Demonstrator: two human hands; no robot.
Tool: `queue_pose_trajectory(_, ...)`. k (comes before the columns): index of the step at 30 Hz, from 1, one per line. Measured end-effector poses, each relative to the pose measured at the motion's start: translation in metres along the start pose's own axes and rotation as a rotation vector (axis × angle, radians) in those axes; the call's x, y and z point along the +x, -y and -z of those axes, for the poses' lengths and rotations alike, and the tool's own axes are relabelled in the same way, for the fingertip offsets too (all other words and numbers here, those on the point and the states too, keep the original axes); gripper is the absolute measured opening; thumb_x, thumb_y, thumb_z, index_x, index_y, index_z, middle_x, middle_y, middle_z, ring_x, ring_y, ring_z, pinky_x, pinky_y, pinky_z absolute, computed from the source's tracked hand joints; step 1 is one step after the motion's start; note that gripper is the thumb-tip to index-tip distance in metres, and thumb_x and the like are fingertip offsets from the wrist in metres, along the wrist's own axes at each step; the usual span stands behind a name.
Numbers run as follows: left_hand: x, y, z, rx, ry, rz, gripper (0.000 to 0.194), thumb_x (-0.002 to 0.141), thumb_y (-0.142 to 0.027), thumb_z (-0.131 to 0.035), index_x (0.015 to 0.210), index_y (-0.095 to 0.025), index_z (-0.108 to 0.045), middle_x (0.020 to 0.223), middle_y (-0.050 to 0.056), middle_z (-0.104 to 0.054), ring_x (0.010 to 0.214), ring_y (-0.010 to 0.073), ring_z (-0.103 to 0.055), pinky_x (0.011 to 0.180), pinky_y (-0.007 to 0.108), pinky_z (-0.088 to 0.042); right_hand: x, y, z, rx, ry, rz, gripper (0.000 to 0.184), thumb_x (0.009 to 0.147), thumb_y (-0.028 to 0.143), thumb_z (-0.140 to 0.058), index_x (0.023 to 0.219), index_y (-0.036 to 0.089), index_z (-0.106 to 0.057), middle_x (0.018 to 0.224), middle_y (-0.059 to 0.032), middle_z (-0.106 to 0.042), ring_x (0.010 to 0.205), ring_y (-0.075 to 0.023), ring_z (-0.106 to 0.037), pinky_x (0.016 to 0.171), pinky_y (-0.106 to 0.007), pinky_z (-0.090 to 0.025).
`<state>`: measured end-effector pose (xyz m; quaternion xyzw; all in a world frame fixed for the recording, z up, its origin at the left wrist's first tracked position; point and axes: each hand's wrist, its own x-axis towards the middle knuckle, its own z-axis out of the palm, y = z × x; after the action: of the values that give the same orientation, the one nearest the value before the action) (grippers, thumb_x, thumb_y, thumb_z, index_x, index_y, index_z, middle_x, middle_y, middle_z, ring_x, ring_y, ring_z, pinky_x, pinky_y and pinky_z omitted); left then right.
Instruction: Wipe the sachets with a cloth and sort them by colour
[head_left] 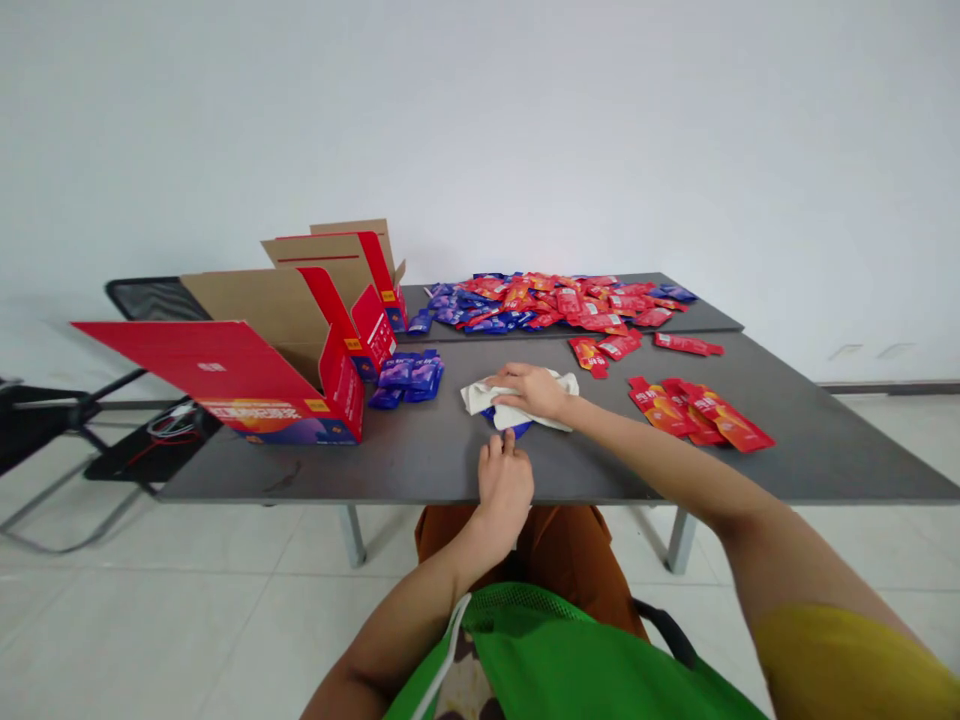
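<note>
A white cloth (559, 385) lies crumpled near the table's front, over a blue pouch (516, 430) whose lower part shows beneath it. My right hand (525, 388) is on top of the cloth, gripping it with bent fingers and pressing it against the pouch. With closed fingers, my left hand (505, 480) pinches the near end of that pouch at the table edge. The cloth and both hands cover most of the pouch. To the left of the cloth, several blue pouches (411, 375) lie stacked. Several red pouches (697, 412) form a fanned group beyond my right forearm.
Open red cartons (345, 395) stand in a row along the left of the dark table (420, 470), flaps up. A heap of red and blue pouches (540, 300) spreads across the back. Loose red pouches (619, 345) lie before it. A black chair (142, 298) stands left.
</note>
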<state>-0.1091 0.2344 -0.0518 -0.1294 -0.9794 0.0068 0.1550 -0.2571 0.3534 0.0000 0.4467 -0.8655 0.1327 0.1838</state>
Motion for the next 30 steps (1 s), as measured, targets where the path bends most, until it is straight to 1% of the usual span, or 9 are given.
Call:
queue_pose_trajectory(3, 0.002, -0.003, 0.0, 0.012, 0.013, 0.002, 0.034, 0.089, -0.008, -0.04, 0.098, -0.009, -0.073, 0.109, 0.02, -0.068, 0.102, 0.0309, -0.051, 0.08, 0.042, -0.042, -0.021, 0.007, -0.002, 0.028, 0.062, 0.159, 0.04, 0.094, 0.048, -0.052, 0.13, 0.032, -0.062, 0.116, -0.0055, -0.062, 0.105, -0.0186, -0.058, 0.087, -0.028, -0.043)
queue_pose_trajectory(5, 0.004, -0.005, 0.001, -0.002, 0.01, 0.013, 0.035, 0.088, -0.008, -0.04, 0.098, -0.009, -0.074, 0.107, 0.021, -0.067, 0.102, 0.0313, -0.052, 0.079, 0.043, -0.043, -0.023, 0.011, -0.006, 0.005, 0.083, 0.187, 0.038, 0.094, 0.047, -0.052, 0.127, 0.032, -0.064, 0.115, -0.0065, -0.062, 0.105, -0.0194, -0.057, 0.088, -0.03, -0.043)
queue_pose_trajectory(8, 0.005, -0.007, 0.002, -0.018, -0.009, 0.004, 0.036, 0.086, -0.006, -0.04, 0.096, -0.01, -0.075, 0.109, 0.023, -0.066, 0.103, 0.0309, -0.052, 0.079, 0.043, -0.043, -0.006, 0.014, -0.011, -0.055, 0.091, 0.098, 0.036, 0.095, 0.045, -0.051, 0.125, 0.031, -0.066, 0.114, -0.0079, -0.062, 0.101, -0.0204, -0.058, 0.086, -0.03, -0.043)
queue_pose_trajectory(12, 0.004, -0.01, 0.005, -0.001, -0.007, -0.003, 0.036, 0.085, -0.006, -0.041, 0.094, -0.011, -0.076, 0.113, 0.024, -0.066, 0.1, 0.0306, -0.053, 0.076, 0.042, -0.044, 0.033, 0.019, -0.019, -0.171, 0.159, -0.059, 0.036, 0.095, 0.046, -0.05, 0.122, 0.031, -0.068, 0.112, -0.009, -0.064, 0.097, -0.0236, -0.06, 0.079, -0.031, -0.045)
queue_pose_trajectory(15, 0.002, -0.009, 0.01, 0.022, 0.025, -0.007, 0.036, 0.086, -0.007, -0.041, 0.096, -0.009, -0.075, 0.127, 0.026, -0.06, 0.101, 0.0309, -0.053, 0.076, 0.042, -0.043, 0.054, 0.021, -0.023, -0.225, 0.19, -0.12, 0.036, 0.094, 0.047, -0.051, 0.121, 0.031, -0.069, 0.112, -0.0092, -0.065, 0.098, -0.0254, -0.06, 0.077, -0.031, -0.045)
queue_pose_trajectory(18, 0.0, -0.005, 0.013, 0.034, 0.056, -0.032, 0.036, 0.088, -0.008, -0.041, 0.099, -0.008, -0.075, 0.139, 0.024, -0.052, 0.104, 0.0308, -0.052, 0.079, 0.042, -0.043, 0.06, 0.021, -0.023, -0.236, 0.19, -0.166, 0.038, 0.094, 0.049, -0.049, 0.122, 0.032, -0.068, 0.114, -0.0084, -0.064, 0.1, -0.0258, -0.059, 0.077, -0.031, -0.045)
queue_pose_trajectory(22, -0.002, 0.0, 0.013, -0.027, 0.064, -0.021, 0.035, 0.088, -0.008, -0.041, 0.098, -0.012, -0.074, 0.142, 0.019, -0.051, 0.105, 0.031, -0.05, 0.079, 0.043, -0.042, 0.038, 0.02, -0.018, -0.223, 0.187, -0.16, 0.041, 0.097, 0.05, -0.043, 0.127, 0.033, -0.065, 0.118, -0.0081, -0.062, 0.102, -0.0255, -0.055, 0.077, -0.032, -0.045)
queue_pose_trajectory(26, -0.002, 0.0, 0.016, -0.053, 0.057, -0.024, 0.036, 0.087, -0.007, -0.039, 0.094, -0.011, -0.075, 0.131, 0.021, -0.058, 0.104, 0.0319, -0.049, 0.078, 0.044, -0.041, -0.007, 0.022, -0.008, -0.208, 0.15, -0.073, 0.043, 0.099, 0.047, -0.038, 0.134, 0.032, -0.059, 0.124, -0.0077, -0.059, 0.1, -0.0244, -0.051, 0.079, -0.033, -0.043)
queue_pose_trajectory(30, -0.002, 0.0, 0.017, -0.028, 0.048, -0.056, 0.034, 0.088, -0.008, -0.04, 0.093, -0.011, -0.074, 0.121, 0.021, -0.063, 0.104, 0.0318, -0.049, 0.078, 0.043, -0.041, -0.05, 0.02, 0.006, -0.173, 0.155, 0.02, 0.042, 0.099, 0.044, -0.043, 0.136, 0.032, -0.057, 0.124, -0.0072, -0.059, 0.097, -0.0226, -0.05, 0.084, -0.033, -0.041)
